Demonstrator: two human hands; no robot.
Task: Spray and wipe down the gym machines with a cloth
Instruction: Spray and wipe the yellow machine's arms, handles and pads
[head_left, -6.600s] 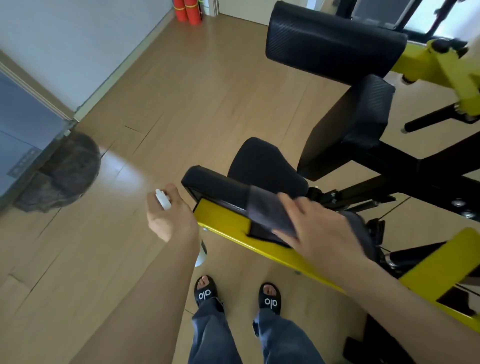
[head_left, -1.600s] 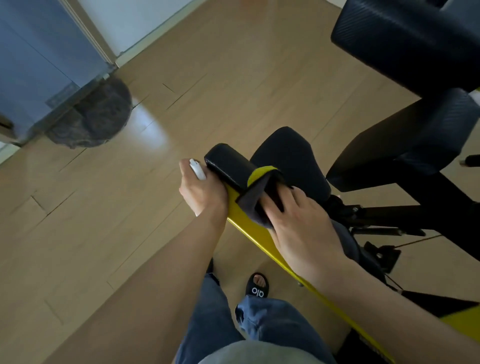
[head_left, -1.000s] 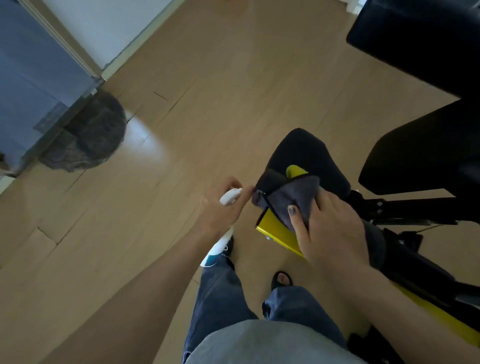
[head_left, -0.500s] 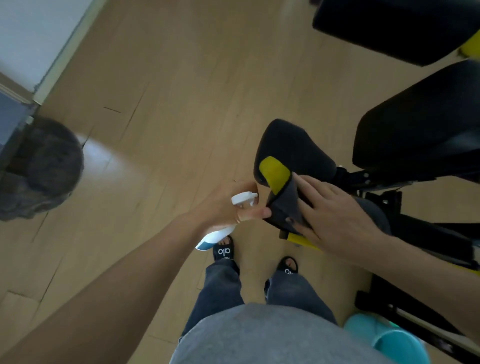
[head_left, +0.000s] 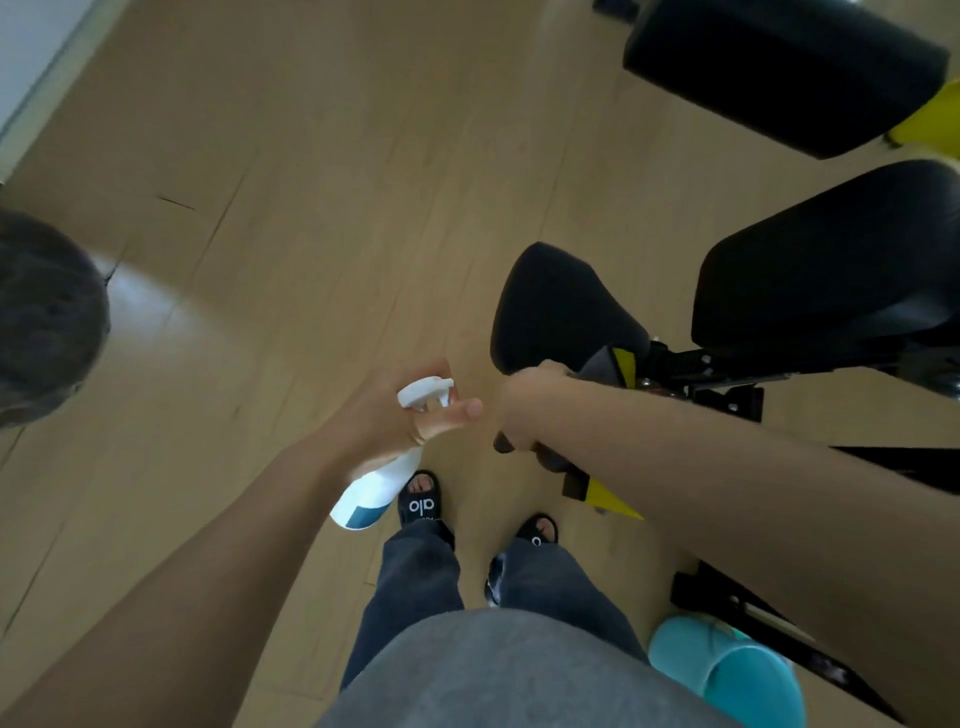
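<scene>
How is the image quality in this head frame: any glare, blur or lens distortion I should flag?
Head view: a pale patch of glare lies on the wood floor at left; the dark round shape at the left edge is soft and hard to identify; the forearms bulge toward the corners, typical wide-angle stretch; the spray bottle in the left hand is reasonably sharp; the right hand and cloth look slightly smeared.

Person standing over a black-and-yellow gym machine, bottle in one hand and cloth in the other.

The left hand is gripping a white spray bottle by its neck, nozzle pointing right. The right hand is pressing a dark cloth around the yellow frame just near of the rounded black pad. Larger black pads are sitting far right, and a teal bucket is standing near right on the wooden floor.
</scene>
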